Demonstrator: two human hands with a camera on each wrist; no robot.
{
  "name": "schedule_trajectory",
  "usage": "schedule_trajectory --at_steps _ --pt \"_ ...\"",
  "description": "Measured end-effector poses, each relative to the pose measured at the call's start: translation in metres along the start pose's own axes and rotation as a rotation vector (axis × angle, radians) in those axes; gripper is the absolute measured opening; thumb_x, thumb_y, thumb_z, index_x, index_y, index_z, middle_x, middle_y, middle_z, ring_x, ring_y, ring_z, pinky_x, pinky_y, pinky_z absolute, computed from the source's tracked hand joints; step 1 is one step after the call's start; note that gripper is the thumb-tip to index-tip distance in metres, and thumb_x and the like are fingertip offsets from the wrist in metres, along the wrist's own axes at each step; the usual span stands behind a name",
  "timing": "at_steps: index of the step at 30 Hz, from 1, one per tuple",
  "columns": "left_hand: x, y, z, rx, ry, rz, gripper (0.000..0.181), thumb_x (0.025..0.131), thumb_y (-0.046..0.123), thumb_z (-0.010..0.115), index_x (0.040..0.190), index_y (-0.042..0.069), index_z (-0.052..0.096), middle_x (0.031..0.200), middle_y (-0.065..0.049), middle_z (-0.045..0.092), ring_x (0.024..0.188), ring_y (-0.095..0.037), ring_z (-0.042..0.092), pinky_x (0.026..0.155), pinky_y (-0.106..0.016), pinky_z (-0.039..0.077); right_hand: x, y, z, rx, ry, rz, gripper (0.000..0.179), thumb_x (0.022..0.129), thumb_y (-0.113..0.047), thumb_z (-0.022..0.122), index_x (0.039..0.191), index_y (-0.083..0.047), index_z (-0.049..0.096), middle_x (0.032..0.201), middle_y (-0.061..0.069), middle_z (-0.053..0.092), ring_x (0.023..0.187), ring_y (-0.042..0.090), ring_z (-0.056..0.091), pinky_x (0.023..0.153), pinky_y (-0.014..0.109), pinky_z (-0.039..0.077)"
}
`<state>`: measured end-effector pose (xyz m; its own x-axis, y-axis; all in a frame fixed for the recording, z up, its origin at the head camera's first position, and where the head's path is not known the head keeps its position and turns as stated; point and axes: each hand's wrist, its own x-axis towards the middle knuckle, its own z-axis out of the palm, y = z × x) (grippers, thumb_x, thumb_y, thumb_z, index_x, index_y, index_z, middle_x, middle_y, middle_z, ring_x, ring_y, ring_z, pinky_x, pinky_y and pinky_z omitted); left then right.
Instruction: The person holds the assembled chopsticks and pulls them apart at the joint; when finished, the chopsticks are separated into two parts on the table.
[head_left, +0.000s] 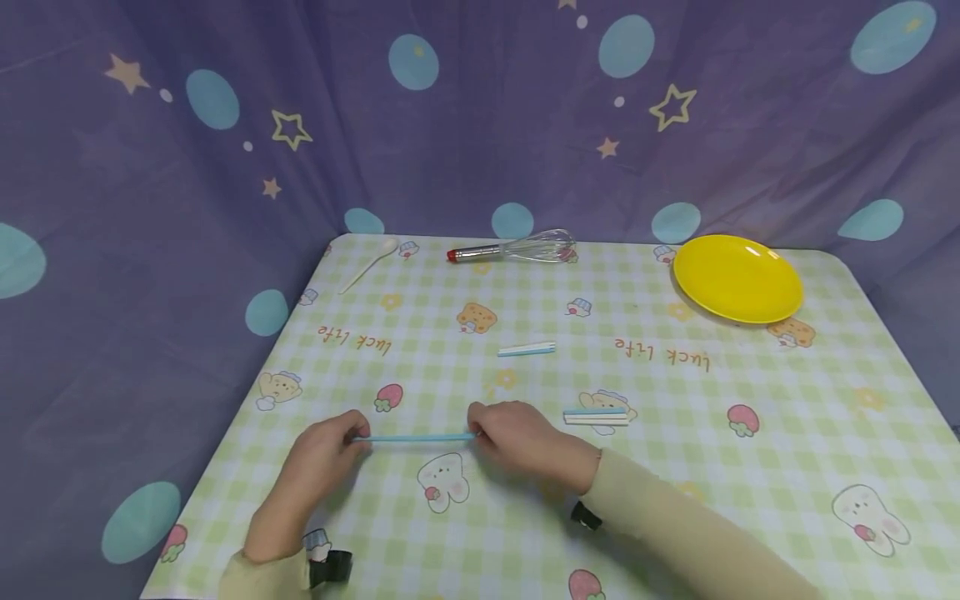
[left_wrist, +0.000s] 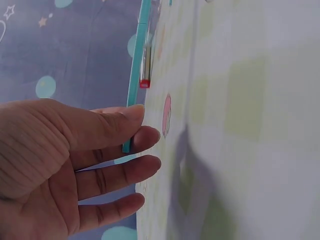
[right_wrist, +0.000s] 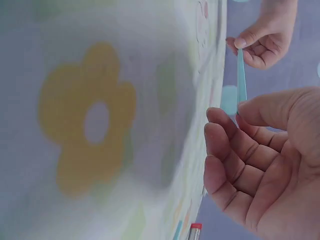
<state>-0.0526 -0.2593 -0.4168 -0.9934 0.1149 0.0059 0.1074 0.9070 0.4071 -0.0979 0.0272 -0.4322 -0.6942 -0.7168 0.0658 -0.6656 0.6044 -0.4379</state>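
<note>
A thin light-blue stick [head_left: 420, 437] stretches level between both hands, with a fine seam across it in the left wrist view. My left hand [head_left: 324, 454] pinches its left end between thumb and index finger, the other fingers spread loosely in the left wrist view. At the other end, my right hand [head_left: 525, 437] pinches the stick with thumb and index finger. Just right of that hand lies a small group of short blue and white sticks [head_left: 596, 417]. Farther back, another short blue and white group [head_left: 527, 349] rests on the cloth.
Along the table's back lie a white spoon [head_left: 367, 267] at left and a whisk [head_left: 513, 248] with a red-tipped handle. A yellow plate [head_left: 738, 279] sits at the back right. The patterned tablecloth [head_left: 787, 450] ends at a purple curtain [head_left: 480, 125].
</note>
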Motion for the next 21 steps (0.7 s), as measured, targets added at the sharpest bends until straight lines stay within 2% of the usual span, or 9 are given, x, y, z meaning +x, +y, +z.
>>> schedule_trajectory --at_steps 6,12,17,21 --pt "0.008 0.011 0.008 -0.015 0.013 0.039 0.021 0.082 0.007 0.077 0.083 0.016 0.057 0.071 0.006 0.058 0.064 -0.014 0.047 0.065 -0.036 0.041 -0.009 0.012 -0.011 0.006 0.064 0.009 0.010 0.091 -0.011 0.066 0.091 -0.013 0.057 0.074 -0.004 0.060 0.060 0.009 0.049 0.063 0.028 0.046" --pt "0.016 0.024 0.014 -0.046 0.039 0.091 0.022 0.082 0.006 0.077 0.082 0.016 0.057 0.070 0.006 0.056 0.063 -0.014 0.046 0.064 -0.035 0.041 -0.019 0.022 -0.023 0.027 0.160 -0.029 0.015 0.088 -0.006 0.070 0.090 -0.011 0.056 0.077 -0.002 0.063 0.065 0.010 0.056 0.062 0.029 0.047" --pt "0.023 0.034 0.020 -0.081 0.046 0.126 0.019 0.082 0.007 0.077 0.081 0.017 0.060 0.074 0.006 0.060 0.065 -0.012 0.050 0.066 -0.035 0.043 -0.026 0.029 -0.033 0.062 0.167 0.008 0.013 0.089 -0.006 0.069 0.090 -0.010 0.057 0.082 0.000 0.066 0.074 0.014 0.064 0.067 0.031 0.050" --pt "0.029 0.042 0.025 -0.093 0.040 0.158 0.015 0.083 0.010 0.076 0.083 0.018 0.065 0.077 0.006 0.063 0.069 -0.011 0.054 0.069 -0.036 0.046 -0.033 0.036 -0.039 0.079 0.162 0.035 0.012 0.091 -0.007 0.068 0.091 -0.012 0.056 0.083 -0.002 0.066 0.075 0.013 0.063 0.068 0.031 0.050"
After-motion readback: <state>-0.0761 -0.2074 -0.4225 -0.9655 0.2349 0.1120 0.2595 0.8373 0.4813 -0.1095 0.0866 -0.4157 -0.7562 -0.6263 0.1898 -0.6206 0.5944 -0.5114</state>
